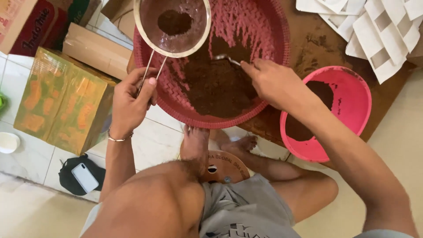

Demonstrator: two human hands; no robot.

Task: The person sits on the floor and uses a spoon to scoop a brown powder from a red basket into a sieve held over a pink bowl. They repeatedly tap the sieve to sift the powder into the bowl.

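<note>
My left hand [130,99] pinches the handle of one wire sieve [172,26], held over one red woven tray [264,83] of brown powder [218,83]. My right hand [275,83] pinches one spoon [227,58] in that powder. One pink bowl [352,101] sits beside the tray. Risk, in my judgement: a tilted sieve would spill powder past the tray rim.

The sieve [172,26] is hovering over the tray's [282,39] far left part, the powder heap [218,83] lying in the tray's middle. The bowl [348,101] is sitting right of the tray, boxes [61,99] standing left, a phone [84,177] lying on the floor.
</note>
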